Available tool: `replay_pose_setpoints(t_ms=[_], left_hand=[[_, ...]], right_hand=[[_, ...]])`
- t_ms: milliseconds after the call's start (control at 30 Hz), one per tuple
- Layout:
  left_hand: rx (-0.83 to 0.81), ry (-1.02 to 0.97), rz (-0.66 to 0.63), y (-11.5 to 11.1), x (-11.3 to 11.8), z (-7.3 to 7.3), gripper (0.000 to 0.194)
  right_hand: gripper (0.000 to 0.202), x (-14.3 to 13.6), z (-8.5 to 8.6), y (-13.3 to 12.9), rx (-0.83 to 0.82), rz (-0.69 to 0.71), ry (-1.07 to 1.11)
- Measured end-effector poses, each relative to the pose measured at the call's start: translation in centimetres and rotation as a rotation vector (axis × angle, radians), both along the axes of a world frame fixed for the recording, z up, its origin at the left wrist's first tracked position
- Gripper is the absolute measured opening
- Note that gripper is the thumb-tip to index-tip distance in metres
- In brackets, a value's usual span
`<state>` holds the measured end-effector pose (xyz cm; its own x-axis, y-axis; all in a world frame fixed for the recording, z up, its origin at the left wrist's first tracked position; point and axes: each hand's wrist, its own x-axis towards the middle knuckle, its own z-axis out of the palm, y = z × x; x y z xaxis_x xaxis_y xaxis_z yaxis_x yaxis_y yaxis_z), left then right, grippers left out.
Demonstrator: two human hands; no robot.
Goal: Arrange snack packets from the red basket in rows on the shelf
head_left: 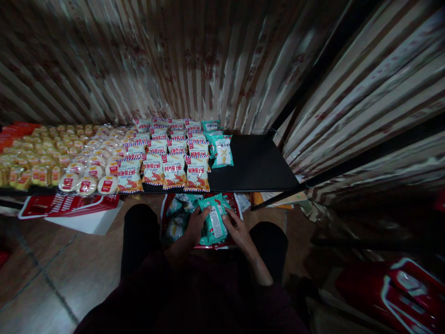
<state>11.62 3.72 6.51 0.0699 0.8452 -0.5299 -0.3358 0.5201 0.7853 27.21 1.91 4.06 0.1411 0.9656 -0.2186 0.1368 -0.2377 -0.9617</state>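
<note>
Between my knees, my left hand (pixel 195 226) and my right hand (pixel 238 230) grip a teal snack bag (pixel 216 222) from its two sides, its printed back turned up. The fingers of both hands are closed on its edges. Below it, a red-rimmed container (pixel 239 211) holds several more teal bags (pixel 176 227). On the black shelf (pixel 259 162) just beyond, a teal and white snack bag (pixel 223 151) leans upright against others of its kind. To its left stand rows of white snack bags (pixel 174 171) with red lettering.
Further left on the shelf are round white packets (pixel 86 184) and yellow packets (pixel 40 174). A red basket (pixel 66 205) and white box (pixel 92 218) sit under the shelf. Striped sheeting (pixel 194 60) hangs behind, and a black metal bar (pixel 351 167) slants at the right.
</note>
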Motion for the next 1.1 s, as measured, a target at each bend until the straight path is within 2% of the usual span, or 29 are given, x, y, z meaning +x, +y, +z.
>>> replay_pose_setpoints(t_ms=[233,567,833,1100], left_hand=[[0.011,-0.077,-0.114,-0.6,0.7,1.4,0.055],[0.087,-0.111,-0.121,-0.4,1.2,-0.1,0.049],[0.072,-0.23,-0.079,0.2,1.7,0.6,0.052],[0.095,-0.283,-0.053,0.5,2.4,1.0,0.05]], right_hand=[[0.067,0.3,0.0,0.1,-0.021,-0.128,-0.04],[0.066,0.4,0.4,0.2,0.015,-0.137,-0.151],[0.052,0.5,1.0,0.2,0.229,-0.08,-0.246],[0.025,1.0,2.4,0.7,0.648,-0.123,-0.63]])
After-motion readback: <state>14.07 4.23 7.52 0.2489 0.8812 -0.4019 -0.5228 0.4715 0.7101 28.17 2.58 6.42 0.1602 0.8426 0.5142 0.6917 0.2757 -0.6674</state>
